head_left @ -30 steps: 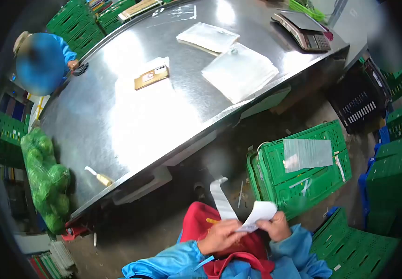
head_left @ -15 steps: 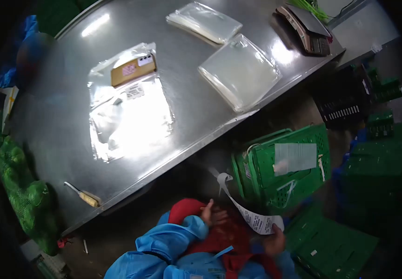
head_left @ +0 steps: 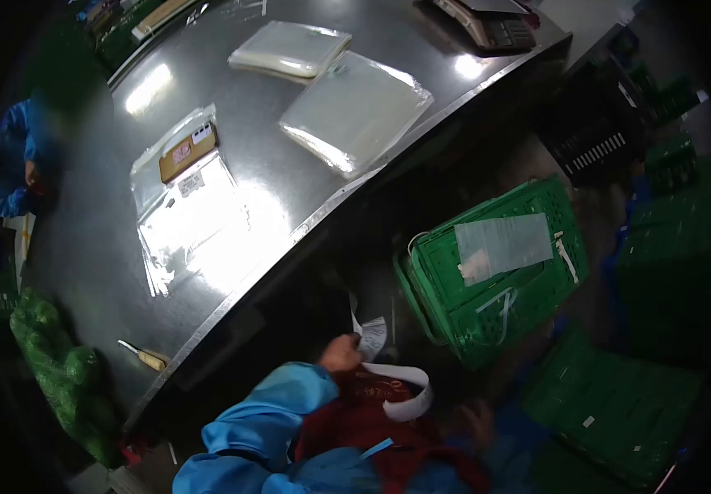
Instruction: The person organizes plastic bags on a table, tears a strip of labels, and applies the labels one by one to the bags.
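Note:
My left hand (head_left: 341, 354) is closed on a long white paper strip of printed labels (head_left: 411, 408). One end with print on it stands up past my fingers, and the other part loops down to the right over a red apron (head_left: 322, 428). My right hand (head_left: 477, 418), dim and somewhat blurred, is to the right of the loop, apart from the strip, and its fingers look spread with nothing in them.
On the metal table (head_left: 232, 317) lie clear bag stacks (head_left: 355, 111), a phone (head_left: 188, 154) on shiny bags, a knife (head_left: 143, 355) and a green net sack (head_left: 55, 362). A scale (head_left: 491, 29) stands far right. Green crates (head_left: 487, 321) are beside me; another person (head_left: 18, 156) is at left.
My left hand, open before, has closed on the paper strip. My right hand has let go of its printed end. The view has shifted, and the other person shows more.

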### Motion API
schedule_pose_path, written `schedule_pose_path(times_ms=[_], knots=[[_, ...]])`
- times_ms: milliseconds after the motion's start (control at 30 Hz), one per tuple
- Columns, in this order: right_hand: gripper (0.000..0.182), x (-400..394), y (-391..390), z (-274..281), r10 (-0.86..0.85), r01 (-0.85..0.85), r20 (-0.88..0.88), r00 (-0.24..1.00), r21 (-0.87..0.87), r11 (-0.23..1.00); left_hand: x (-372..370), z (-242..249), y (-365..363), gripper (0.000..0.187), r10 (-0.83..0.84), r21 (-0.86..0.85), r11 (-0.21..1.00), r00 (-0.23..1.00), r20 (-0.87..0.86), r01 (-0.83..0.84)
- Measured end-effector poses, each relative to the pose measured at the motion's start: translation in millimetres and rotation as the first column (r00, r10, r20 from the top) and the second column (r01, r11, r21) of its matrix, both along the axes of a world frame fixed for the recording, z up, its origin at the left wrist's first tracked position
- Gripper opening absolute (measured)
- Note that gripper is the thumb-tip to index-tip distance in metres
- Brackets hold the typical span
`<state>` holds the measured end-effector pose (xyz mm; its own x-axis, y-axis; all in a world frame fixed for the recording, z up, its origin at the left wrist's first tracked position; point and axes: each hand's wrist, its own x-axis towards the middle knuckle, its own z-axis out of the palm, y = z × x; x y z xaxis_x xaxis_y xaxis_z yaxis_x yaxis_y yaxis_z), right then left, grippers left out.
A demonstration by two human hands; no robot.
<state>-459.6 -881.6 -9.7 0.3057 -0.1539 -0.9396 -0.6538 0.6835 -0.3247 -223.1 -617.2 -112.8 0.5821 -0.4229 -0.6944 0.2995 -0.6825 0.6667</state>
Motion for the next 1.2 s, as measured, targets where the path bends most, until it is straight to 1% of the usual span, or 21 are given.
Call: schedule_pose_path(times_ms=[33, 67, 133, 200, 300, 433, 500, 567, 667, 733, 767, 800, 833, 867, 900, 967, 1000, 1067, 1100, 1167, 1200], knots=[[0.041, 8.7, -7.3, -7.1, 0.346, -0.281, 0.109, 0.932, -0.384, 0.879, 18.1, 14.3, 12.0, 0.037, -0.249, 0.133, 0.965, 0.949, 0.193, 0.226], [0.041, 18.6, -13.1, -12.5, 0.655, -0.414, 0.068, 0.752, -0.725, 0.551, 34.4, 32.2, 21.9, 0.035, -0.352, 0.227, 0.925, 0.91, 0.218, 0.304], [0.042, 73.9, -4.0, -10.2, 0.587, -0.325, 0.295, 0.754, -0.608, 0.724, 64.2, 96.1, 29.0, 0.031, -0.523, 0.421, 0.82, 0.805, 0.279, 0.387], [0.04, 120.6, 8.2, -29.8, 0.656, -0.357, 0.364, 0.662, -0.617, 0.702, 74.1, 140.8, 35.6, 0.02, -0.647, 0.558, 0.734, 0.65, 0.398, 0.388], [0.044, 180.2, 40.1, -83.7, 0.74, -0.422, 0.312, 0.595, -0.663, 0.618, 76.2, 180.2, 51.1, 0.014, -0.679, 0.601, 0.722, 0.516, 0.522, 0.342], [0.056, 228.1, 93.7, -144.8, 0.933, -0.479, 0.147, 0.328, -0.825, 0.298, 76.9, 197.7, 74.1, 0.015, -0.729, 0.659, 0.658, 0.526, 0.439, 0.363], [0.06, 246.1, 120.3, -138.7, 0.968, -0.521, 0.127, 0.215, -0.824, 0.224, 74.8, 193.5, 85.3, 0.016, -0.653, 0.604, 0.72, 0.628, 0.423, 0.341], [0.063, 253.2, 150.1, -133.6, 0.965, -0.451, 0.237, 0.114, -0.853, 0.263, 73.5, 183.4, 99.9, 0.015, -0.559, 0.518, 0.793, 0.723, 0.407, 0.321], [0.06, 259.1, 176.6, -130.0, 0.944, -0.484, 0.312, 0.109, -0.813, 0.325, 68.4, 179.4, 115.6, 0.013, -0.576, 0.53, 0.78, 0.713, 0.4, 0.333], [0.058, 257.9, 188.9, -156.9, 0.954, -0.495, 0.241, 0.18, -0.815, 0.3, 67.9, 181.9, 121.2, 0.013, -0.57, 0.512, 0.787, 0.724, 0.388, 0.344], [0.052, 261.4, 193.6, -170.8, 0.929, -0.549, 0.267, 0.255, -0.751, 0.366, 65.8, 178.1, 126.8, 0.011, -0.566, 0.513, 0.794, 0.704, 0.429, 0.327], [0.051, 266.1, 193.6, -186.6, 0.873, -0.752, 0.24, 0.424, -0.444, 0.487, 65.8, 173.6, 132.0, 0.01, -0.573, 0.506, 0.797, 0.678, 0.461, 0.329], [0.05, 279.6, 191.7, -177.3, 0.812, -0.813, 0.141, 0.566, -0.071, 0.578, 65.9, 168.4, 135.5, 0.01, -0.579, 0.498, 0.8, 0.652, 0.49, 0.336], [0.06, 286.5, 191.1, -162.3, 0.742, -0.748, 0.092, 0.664, 0.094, 0.658, 65.7, 162.5, 135.9, 0.01, -0.608, 0.514, 0.78, 0.624, 0.491, 0.357], [0.06, 284.3, 200.6, -169.3, 0.742, -0.747, 0.088, 0.665, 0.107, 0.656, 65.8, 157.0, 134.0, 0.013, -0.635, 0.529, 0.756, 0.632, 0.445, 0.387], [0.075, 278.5, 224.9, -164.0, 0.73, -0.792, 0.341, 0.593, 0.082, 0.605, 60.9, 138.9, 125.6, 0.011, -0.613, 0.502, 0.782, 0.603, 0.51, 0.37], [0.086, 281.4, 231.9, -150.7, 0.903, -0.896, 0.109, 0.417, 0.214, 0.388, 54.7, 129.4, 118.7, 0.012, -0.613, 0.482, 0.784, 0.614, 0.498, 0.392], [0.07, 261.0, 241.7, -170.9, 0.978, -0.969, -0.02, 0.207, -0.139, 0.203, 50.0, 125.4, 94.9, 0.021, -0.629, 0.46, 0.772, 0.633, 0.452, 0.438], [0.06, 252.0, 235.8, -175.0, 0.992, -0.942, -0.086, 0.093, -0.331, 0.059, 44.5, 116.6, 88.4, 0.028, -0.633, 0.424, 0.758, 0.715, 0.298, 0.495], [0.053, 237.3, 225.7, -199.5, 0.996, -0.943, 0.011, 0.093, -0.319, 0.092, 62.8, 137.6, 68.1, 0.032, -0.44, 0.123, 0.894, 0.896, 0.06, 0.431], [0.045, 229.3, 220.5, -216.5, 0.989, -0.943, 0.108, 0.103, -0.305, 0.131, 46.7, 101.2, 76.5, 0.044, -0.235, 0.015, 0.972, 0.972, 0.019, 0.234]])
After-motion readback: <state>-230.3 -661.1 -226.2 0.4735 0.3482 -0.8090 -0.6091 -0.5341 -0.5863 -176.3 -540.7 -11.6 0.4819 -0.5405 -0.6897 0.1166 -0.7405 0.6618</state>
